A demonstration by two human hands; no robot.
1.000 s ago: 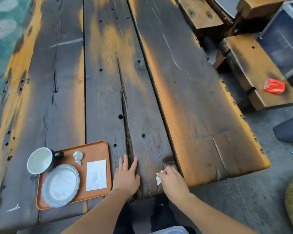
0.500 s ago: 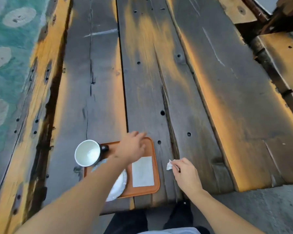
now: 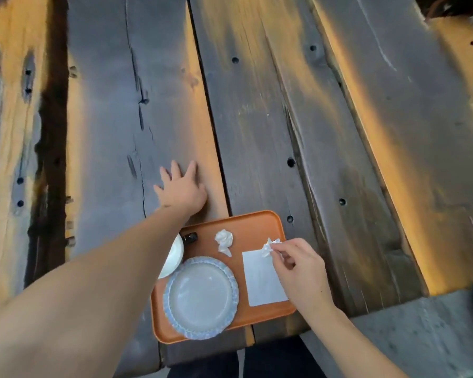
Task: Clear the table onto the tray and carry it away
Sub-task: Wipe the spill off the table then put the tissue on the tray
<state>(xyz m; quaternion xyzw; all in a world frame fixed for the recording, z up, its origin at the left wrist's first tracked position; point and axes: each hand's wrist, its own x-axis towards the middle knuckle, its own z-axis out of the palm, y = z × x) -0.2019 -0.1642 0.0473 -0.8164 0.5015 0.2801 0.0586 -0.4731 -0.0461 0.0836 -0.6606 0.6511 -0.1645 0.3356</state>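
Two hands work: right hand (image 3: pixel 301 271) pinches a crumpled tissue (image 3: pixel 269 246) over the orange tray (image 3: pixel 257 223) at the desk's (image 3: pixel 366 159) near edge; left hand (image 3: pixel 182 188) lies flat, fingers (image 3: pixel 175 169) spread.

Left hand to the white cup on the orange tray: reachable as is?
Probably yes. The left hand lies flat and empty on the dark wooden table just beyond the orange plastic tray. The white cup sits under that forearm; it would need to pull back.

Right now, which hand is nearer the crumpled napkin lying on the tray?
Right. The right hand hovers over the tray's right edge, just right of the crumpled napkin, pinching another paper scrap. The left hand lies flat on the table beyond the tray.
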